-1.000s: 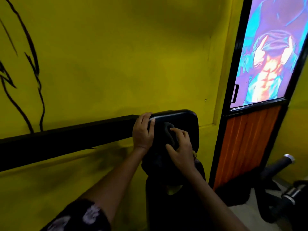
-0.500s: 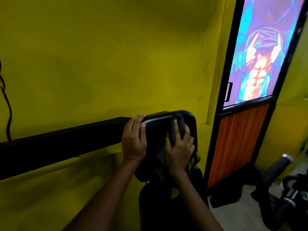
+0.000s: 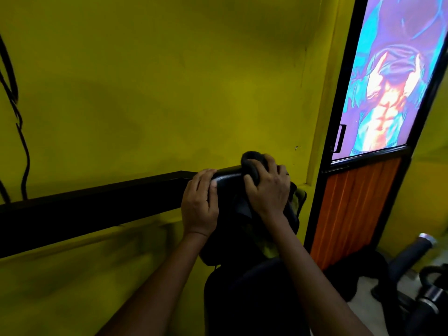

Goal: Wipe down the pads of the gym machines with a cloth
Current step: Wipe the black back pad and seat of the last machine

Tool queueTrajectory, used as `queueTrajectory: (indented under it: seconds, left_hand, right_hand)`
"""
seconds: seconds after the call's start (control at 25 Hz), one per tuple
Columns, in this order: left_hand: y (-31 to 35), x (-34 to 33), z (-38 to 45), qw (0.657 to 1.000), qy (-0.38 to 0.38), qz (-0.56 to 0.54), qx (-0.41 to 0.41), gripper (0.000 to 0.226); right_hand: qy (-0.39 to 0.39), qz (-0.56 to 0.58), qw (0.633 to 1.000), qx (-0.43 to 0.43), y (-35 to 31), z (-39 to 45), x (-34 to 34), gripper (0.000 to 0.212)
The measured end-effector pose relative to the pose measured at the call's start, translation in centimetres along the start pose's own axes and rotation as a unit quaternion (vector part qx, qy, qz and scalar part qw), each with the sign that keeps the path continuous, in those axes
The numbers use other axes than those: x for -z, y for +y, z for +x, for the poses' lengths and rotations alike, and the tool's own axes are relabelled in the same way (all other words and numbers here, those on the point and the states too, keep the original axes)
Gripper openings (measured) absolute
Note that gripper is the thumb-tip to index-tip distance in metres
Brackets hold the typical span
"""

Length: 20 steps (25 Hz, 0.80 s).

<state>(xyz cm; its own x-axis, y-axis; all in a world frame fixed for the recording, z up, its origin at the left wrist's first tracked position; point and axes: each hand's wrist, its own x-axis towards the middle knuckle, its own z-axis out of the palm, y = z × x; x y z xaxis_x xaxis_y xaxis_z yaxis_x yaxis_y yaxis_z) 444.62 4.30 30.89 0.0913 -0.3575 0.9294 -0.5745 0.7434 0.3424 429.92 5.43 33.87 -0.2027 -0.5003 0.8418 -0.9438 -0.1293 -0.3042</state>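
Note:
A black padded backrest (image 3: pixel 228 177) of a gym machine stands upright against the yellow wall. My left hand (image 3: pixel 200 202) grips its upper left corner. My right hand (image 3: pixel 269 187) presses a dark cloth (image 3: pixel 252 162) over the pad's top edge; the cloth bunches above my fingers and hangs down the pad's face. Below it a second black pad (image 3: pixel 242 301), the seat, shows between my forearms.
A black horizontal beam (image 3: pixel 92 204) runs along the yellow wall to the left. At the right stands a door (image 3: pixel 358 202) with orange slats and a poster panel. Black machine handles (image 3: pixel 412 253) and rollers lie on the floor at the lower right.
My right hand has slid the cloth up from the pad's face to its top edge. My left hand has kept its grip on the pad's corner.

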Motion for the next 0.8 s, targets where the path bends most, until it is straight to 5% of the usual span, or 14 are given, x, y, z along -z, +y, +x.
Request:
queueTrajectory:
  seconds: [0.2,0.48,0.64,0.8]
  left_hand:
    - [0.0,0.0,0.0,1.000,-0.006,0.013,0.011,0.043]
    - [0.3,0.0,0.0,1.000,-0.004,0.000,0.007,0.052]
    - [0.3,0.1,-0.1,1.000,0.001,0.007,0.011,0.046]
    - [0.2,0.1,0.0,1.000,-0.004,0.014,0.002,0.052]
  right_hand:
    - [-0.029,-0.013,0.982,0.186,-1.2,-0.4,-0.1,0.053]
    - [0.032,-0.010,0.995,-0.096,3.7,-0.6,-1.5,0.059]
    - [0.023,-0.006,0.948,-0.317,1.4,-3.2,-2.0,0.059]
    - [-0.006,0.000,0.968,-0.251,-3.0,-10.4,-2.3,0.059]
